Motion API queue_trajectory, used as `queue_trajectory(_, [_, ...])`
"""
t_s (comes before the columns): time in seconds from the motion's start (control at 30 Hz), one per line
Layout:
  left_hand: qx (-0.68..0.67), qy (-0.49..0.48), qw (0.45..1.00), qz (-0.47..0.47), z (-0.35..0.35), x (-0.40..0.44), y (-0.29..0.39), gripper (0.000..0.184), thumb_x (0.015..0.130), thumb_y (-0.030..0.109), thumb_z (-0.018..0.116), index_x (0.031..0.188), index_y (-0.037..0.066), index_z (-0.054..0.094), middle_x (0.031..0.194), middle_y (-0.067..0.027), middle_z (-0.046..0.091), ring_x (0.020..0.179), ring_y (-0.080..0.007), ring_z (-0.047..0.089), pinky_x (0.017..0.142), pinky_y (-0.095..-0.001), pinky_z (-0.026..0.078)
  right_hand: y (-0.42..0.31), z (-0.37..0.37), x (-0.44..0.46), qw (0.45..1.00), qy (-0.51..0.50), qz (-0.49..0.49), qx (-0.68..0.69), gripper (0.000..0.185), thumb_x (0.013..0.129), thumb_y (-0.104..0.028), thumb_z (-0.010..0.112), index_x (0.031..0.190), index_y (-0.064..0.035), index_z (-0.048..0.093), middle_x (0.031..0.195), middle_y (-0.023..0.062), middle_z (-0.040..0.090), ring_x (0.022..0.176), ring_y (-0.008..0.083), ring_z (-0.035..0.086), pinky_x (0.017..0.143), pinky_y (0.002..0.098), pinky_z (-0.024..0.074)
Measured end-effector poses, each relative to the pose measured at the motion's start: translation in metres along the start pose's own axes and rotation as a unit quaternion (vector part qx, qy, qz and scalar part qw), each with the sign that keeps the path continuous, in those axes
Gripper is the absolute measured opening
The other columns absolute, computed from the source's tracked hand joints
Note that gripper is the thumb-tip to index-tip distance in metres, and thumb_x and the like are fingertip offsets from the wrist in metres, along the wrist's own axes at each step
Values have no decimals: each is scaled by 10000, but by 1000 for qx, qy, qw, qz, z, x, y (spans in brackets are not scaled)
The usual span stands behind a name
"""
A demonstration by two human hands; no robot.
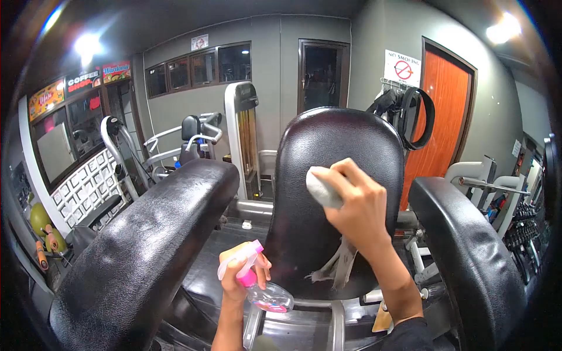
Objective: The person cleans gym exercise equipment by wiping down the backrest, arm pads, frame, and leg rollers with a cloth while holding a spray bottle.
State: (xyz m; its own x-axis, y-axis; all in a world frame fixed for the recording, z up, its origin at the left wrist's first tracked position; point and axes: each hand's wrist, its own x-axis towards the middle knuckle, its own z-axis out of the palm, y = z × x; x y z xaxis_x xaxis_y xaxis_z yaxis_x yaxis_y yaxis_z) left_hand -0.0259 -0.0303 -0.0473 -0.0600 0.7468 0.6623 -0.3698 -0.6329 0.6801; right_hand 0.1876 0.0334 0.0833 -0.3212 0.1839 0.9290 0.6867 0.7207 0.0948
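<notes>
Taking the backrest (339, 143) as reference, I am finding its long axis running roughly upright. The right hand (358, 200) is standing nearer its middle, pinching a pale wad (318, 188) before it; contact I am not confirming. The left hand (234, 274) is gripping a spray bottle (271, 298) by its neck, off the backrest's lower left. I am counting one wad, one bottle, one backrest, two long cushions (146, 234) flanking it.

My right hand (358, 198) hides part of the grey wadded cloth (321, 188). Black sleeve (410, 336) cut off below. Clear plastic spray bottle (280, 296): pink label (272, 306) unreadable.
</notes>
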Motion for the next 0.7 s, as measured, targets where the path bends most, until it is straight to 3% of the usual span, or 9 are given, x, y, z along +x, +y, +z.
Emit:
queue_trajectory(0.17, [15, 3, 1000, -4, -7, 3, 4, 444, 862, 321, 444, 782, -84, 607, 513, -164, 566, 430, -224, 559, 594, -316, 513, -41, 19, -35, 974, -174, -143, -23, 236, 748, -145, 665, 984, -152, 649, 854, -5, 538, 716, 147, 596, 540, 279, 520])
queue_trajectory(0.3, [9, 0, 1000, -16, -13, 3, 5, 455, 866, 333, 452, 795, -89, 608, 512, -159, 560, 432, -228, 564, 595, -314, 512, -33, 10, -13, 985, -163, -51, -6, 337, 686, -76, 695, 1005, -182, 666, 877, 5, 546, 730, 176, 613, 556, 306, 538])
queue_trajectory(0.33, [8, -5, 1000, -21, -15, 3, 7, 458, 871, 338, 460, 799, -90, 607, 544, -164, 576, 435, -222, 568, 584, -313, 511, -28, 6, -2, 993, -118, -25, -6, 385, 658, -50, 703, 1013, -195, 662, 890, 6, 549, 753, 189, 626, 563, 332, 547])
queue_trajectory(0.43, [0, -2, 999, -39, -13, -2, 17, 471, 880, 357, 480, 803, -90, 605, 618, -172, 606, 440, -207, 574, 556, -309, 507, -26, 10, 17, 995, -95, -6, -36, 435, 600, -24, 724, 1004, -184, 696, 911, 4, 600, 786, 214, 658, 628, 345, 553])
queue_trajectory(0.53, [-9, 1, 999, -52, -14, -9, 19, 494, 888, 389, 501, 809, -88, 606, 688, -172, 625, 444, -189, 578, 525, -301, 503, -49, 20, 9, 968, -229, -88, -53, 267, 634, -64, 707, 884, -154, 675, 989, 20, 569, 785, 205, 639, 576, 342, 558])
queue_trajectory(0.57, [-11, -5, 998, -57, -14, -12, 18, 507, 891, 405, 510, 813, -86, 608, 717, -169, 630, 445, -181, 579, 512, -296, 500, -54, 26, 3, 951, -269, -144, -51, 110, 711, -102, 669, 813, -62, 669, 1020, 68, 549, 794, 193, 632, 547, 313, 565])
queue_trajectory(0.63, [-12, -13, 998, -61, -17, -17, 18, 514, 892, 414, 511, 817, -85, 609, 711, -162, 626, 449, -180, 581, 514, -292, 502, -66, 35, 1, 933, -303, -173, -90, 98, 740, -90, 656, 810, -23, 672, 1040, 83, 548, 807, 205, 637, 554, 312, 569])
queue_trajectory(0.7, [-12, -21, 998, -61, -20, -20, 19, 522, 893, 423, 511, 821, -84, 611, 706, -155, 622, 452, -179, 583, 516, -288, 503, -68, 31, 19, 931, -314, -125, -138, 105, 777, -86, 639, 829, -2, 677, 1059, 94, 547, 824, 219, 643, 562, 318, 570])
